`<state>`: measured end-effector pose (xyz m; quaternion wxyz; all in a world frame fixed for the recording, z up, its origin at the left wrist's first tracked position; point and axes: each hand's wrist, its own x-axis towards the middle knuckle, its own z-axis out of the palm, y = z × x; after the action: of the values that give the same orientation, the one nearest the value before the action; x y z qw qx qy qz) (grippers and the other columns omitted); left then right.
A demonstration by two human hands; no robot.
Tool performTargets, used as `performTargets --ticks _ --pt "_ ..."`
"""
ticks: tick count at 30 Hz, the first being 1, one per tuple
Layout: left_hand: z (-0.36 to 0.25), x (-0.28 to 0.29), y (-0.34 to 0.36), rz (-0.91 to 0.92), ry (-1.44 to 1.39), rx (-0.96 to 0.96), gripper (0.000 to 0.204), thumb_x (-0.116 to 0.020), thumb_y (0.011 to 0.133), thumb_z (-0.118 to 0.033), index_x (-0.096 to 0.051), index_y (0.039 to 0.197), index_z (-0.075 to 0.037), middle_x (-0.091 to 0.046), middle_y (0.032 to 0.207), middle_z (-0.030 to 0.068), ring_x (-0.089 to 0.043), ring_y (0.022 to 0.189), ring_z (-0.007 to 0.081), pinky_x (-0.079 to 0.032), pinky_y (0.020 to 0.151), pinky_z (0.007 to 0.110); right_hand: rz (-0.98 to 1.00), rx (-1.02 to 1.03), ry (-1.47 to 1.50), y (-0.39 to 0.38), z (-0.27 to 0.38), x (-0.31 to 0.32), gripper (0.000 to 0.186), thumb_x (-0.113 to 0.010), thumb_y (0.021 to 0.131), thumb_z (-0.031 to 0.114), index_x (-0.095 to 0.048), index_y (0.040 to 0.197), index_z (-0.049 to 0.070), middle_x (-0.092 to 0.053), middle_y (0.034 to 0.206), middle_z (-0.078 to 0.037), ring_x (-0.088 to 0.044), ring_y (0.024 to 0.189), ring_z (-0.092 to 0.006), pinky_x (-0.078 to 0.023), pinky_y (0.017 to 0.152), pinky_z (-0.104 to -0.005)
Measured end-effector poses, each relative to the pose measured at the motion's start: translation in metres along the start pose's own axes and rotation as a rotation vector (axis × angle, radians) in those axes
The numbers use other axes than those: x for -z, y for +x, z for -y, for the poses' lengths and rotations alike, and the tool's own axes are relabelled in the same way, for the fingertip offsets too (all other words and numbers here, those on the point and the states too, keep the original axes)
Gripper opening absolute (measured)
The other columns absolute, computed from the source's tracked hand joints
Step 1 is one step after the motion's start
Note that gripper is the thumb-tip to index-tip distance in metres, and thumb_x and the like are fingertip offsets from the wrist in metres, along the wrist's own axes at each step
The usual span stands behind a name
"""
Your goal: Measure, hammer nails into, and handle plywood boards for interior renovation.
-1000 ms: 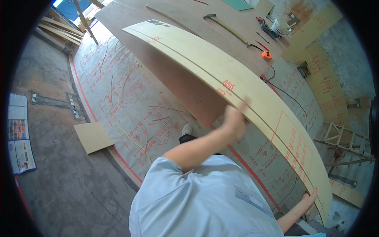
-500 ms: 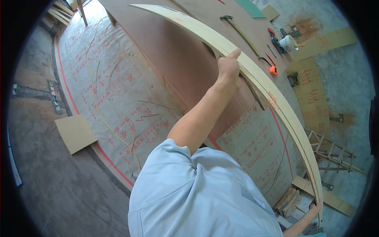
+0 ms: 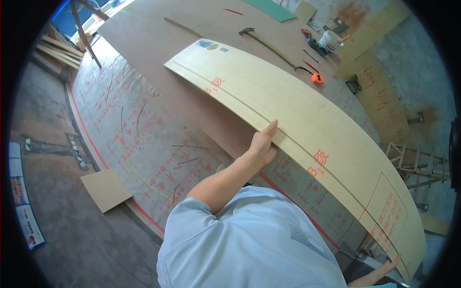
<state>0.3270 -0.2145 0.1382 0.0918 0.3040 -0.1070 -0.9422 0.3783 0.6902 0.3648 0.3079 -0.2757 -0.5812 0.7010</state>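
A long pale plywood board [image 3: 307, 110] with red print slants across the head view, from upper middle to lower right. My left hand [image 3: 264, 144] is closed on its near edge around mid-length, thumb on top and fingers underneath. Toward the lower right end, my right hand [image 3: 390, 265] grips the same edge; its fingers are partly hidden. A dark line runs lengthwise close to that edge; whether it is a groove or a gap between two pieces, I cannot tell. The board's broad face is turned up to me, above a brown sheet surface [image 3: 139, 29].
Beyond the board lie a claw hammer [image 3: 269, 45], an orange tape measure [image 3: 317, 78] and a red pencil [image 3: 233, 11]. A white bucket [image 3: 330, 41] stands farther right. A wooden ladder-like frame [image 3: 417, 165] is at the right, a square board [image 3: 105, 190] on the left floor.
The board has tilted from nearly edge-on to showing its broad printed face. My left hand has come lower and nearer, still holding the edge; my right hand has shifted slightly down.
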Motion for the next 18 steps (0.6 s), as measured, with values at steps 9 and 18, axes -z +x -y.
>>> performTargets --ticks 9,18 --pt "-0.007 0.034 0.078 -0.394 0.203 -0.288 0.033 -0.065 0.096 -0.011 -0.055 0.121 0.009 -0.066 0.112 0.0175 -0.068 0.097 0.0304 -0.059 0.085 0.047 -0.088 -0.018 -0.025 0.023 -0.064 0.051 0.053 -0.063 0.096 0.033 -0.051 0.138 0.003 -0.056 0.137 -0.015 -0.053 0.125 -0.0308 -0.045 0.105 -0.0445" --pt "-0.002 0.061 0.075 -0.379 0.297 -0.469 0.031 -0.07 0.092 -0.005 -0.059 0.116 0.011 -0.068 0.106 0.0159 -0.068 0.088 0.0252 -0.059 0.078 0.039 -0.174 -0.197 0.026 0.022 -0.182 0.083 0.056 -0.065 0.095 0.04 -0.052 0.139 0.007 -0.058 0.136 -0.01 -0.056 0.123 -0.0292 -0.046 0.104 -0.0461"
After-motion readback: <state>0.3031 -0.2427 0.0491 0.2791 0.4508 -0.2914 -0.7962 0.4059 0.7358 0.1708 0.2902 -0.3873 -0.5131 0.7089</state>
